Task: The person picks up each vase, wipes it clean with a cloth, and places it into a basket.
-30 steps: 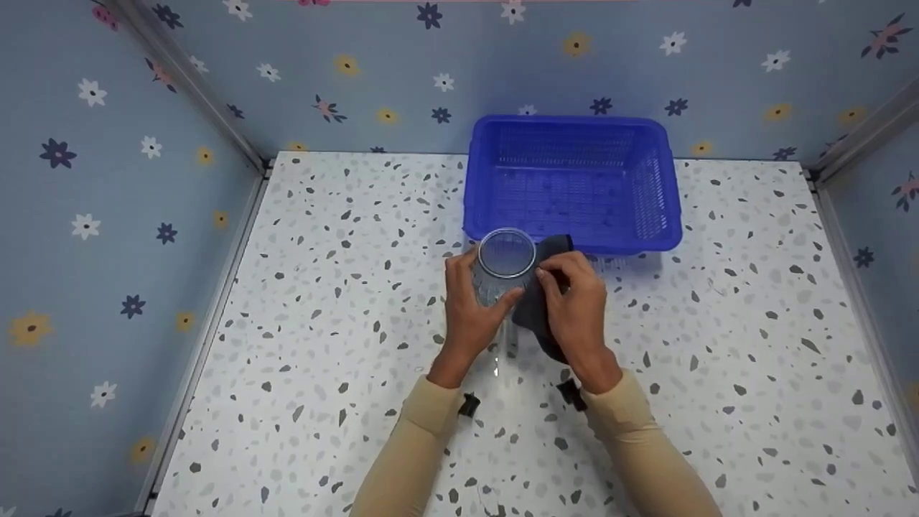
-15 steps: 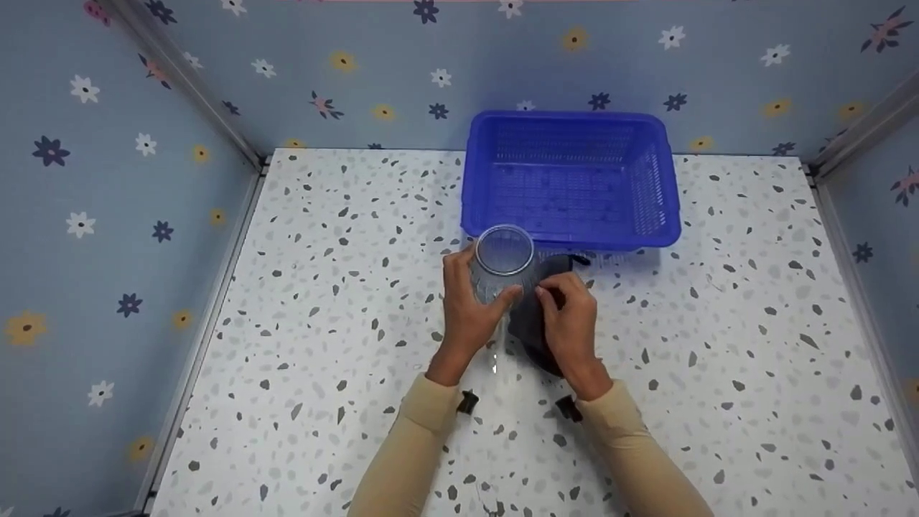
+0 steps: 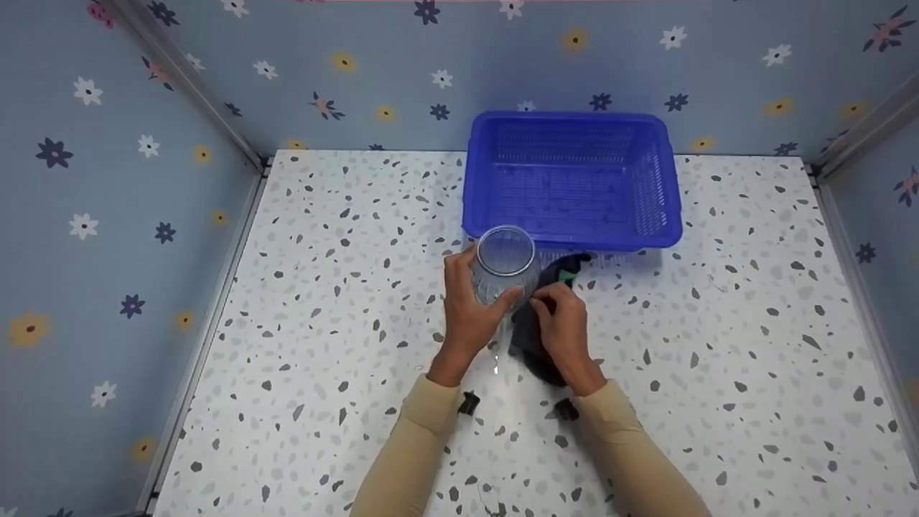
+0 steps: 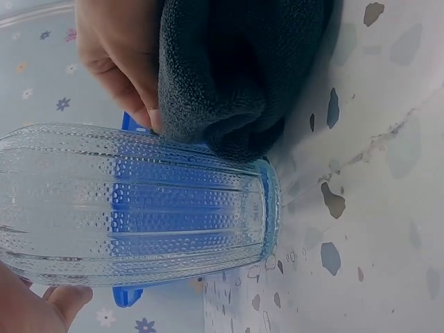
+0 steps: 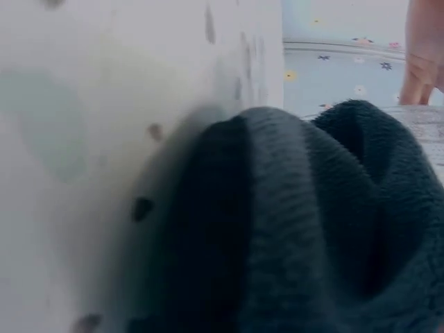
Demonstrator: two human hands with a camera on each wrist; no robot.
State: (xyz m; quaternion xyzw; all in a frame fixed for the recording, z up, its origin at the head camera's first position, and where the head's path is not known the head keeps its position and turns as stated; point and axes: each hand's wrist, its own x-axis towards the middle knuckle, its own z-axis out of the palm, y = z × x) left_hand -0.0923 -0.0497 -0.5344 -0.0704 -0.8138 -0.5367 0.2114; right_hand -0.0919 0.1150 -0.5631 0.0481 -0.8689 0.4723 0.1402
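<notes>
A clear, ribbed glass vase (image 3: 495, 286) stands upright on the speckled table, its round rim towards the head camera. My left hand (image 3: 468, 314) grips it round the upper part, thumb at the near side. To the right of the vase, my right hand (image 3: 565, 327) holds a dark grey cloth (image 3: 530, 343) between thumb and fingers. In the left wrist view the bunched cloth (image 4: 229, 76) lies against the dimpled side of the vase (image 4: 180, 208), close to its base. Thick folds of cloth (image 5: 298, 229) fill the right wrist view and hide most of the right hand there.
Just behind the vase, a blue plastic basket (image 3: 567, 194) with slotted walls stands near the back wall (image 3: 395, 64). Flower-patterned panels enclose the table (image 3: 316, 373) at the left, right and back. A small black piece shows at each cuff.
My right hand has moved slightly down towards me with the cloth, along the side of the vase. A small green patch now shows on the cloth. The left hand keeps its hold.
</notes>
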